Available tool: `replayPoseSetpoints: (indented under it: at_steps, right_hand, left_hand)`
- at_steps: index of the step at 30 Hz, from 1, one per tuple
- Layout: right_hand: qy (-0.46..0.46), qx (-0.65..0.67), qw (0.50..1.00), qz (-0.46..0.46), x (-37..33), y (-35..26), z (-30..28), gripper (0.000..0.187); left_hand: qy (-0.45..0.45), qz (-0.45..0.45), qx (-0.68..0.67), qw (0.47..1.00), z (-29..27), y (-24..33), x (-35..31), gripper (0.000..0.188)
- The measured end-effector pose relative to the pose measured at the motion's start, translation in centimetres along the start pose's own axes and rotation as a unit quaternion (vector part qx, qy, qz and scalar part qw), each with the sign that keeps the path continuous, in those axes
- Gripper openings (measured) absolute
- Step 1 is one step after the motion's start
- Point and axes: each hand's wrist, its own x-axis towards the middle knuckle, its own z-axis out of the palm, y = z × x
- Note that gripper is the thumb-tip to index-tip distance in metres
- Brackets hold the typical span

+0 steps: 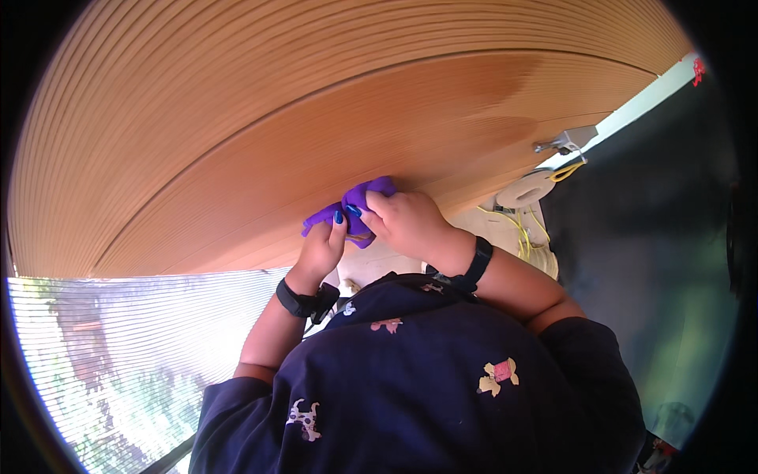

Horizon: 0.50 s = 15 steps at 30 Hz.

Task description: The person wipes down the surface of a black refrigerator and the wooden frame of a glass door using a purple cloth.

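Observation:
A purple cloth (pixel 369 190) is bunched between my two hands, close in front of a wood-toned panel with fine grooves (pixel 316 142). My left hand (pixel 318 249) pinches the cloth's left part, its thumb lying on top. On the other side my right hand (pixel 412 224) grips the cloth, thumb and fingers closed around the bunched fabric. The fingertips under the folds are partly hidden. A darker, wet-looking patch (pixel 466 95) spreads over the panel above and to the right of the cloth.
At the panel's right edge is a metal handle-like fitting (pixel 570 141) with a yellow cord (pixel 567 171) beside it. Below stands a beige round object (pixel 526 189) near more yellow cord. A dark surface (pixel 639 221) fills the right; a finely striped see-through screen (pixel 150 347) lies left.

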Motion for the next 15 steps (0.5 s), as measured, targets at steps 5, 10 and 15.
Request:
replayPoseSetpoints:
  at_steps: [5,10,15]
  right_hand:
    - [-0.051,-0.007,0.998,-0.040,2.1,-4.3,4.8,0.016]
    - [-0.054,0.059,0.994,-0.078,4.3,-7.6,9.5,0.018]
    - [-0.091,0.053,0.988,-0.112,6.0,-11.3,14.2,0.021]
  left_hand:
    - [0.019,0.015,-0.033,0.999,-5.7,-1.9,-3.1,0.046]
    - [0.031,0.028,0.045,0.998,-11.4,-4.3,-5.2,0.047]
    - [0.108,-0.023,0.050,0.993,-15.6,-8.2,-8.6,0.044]
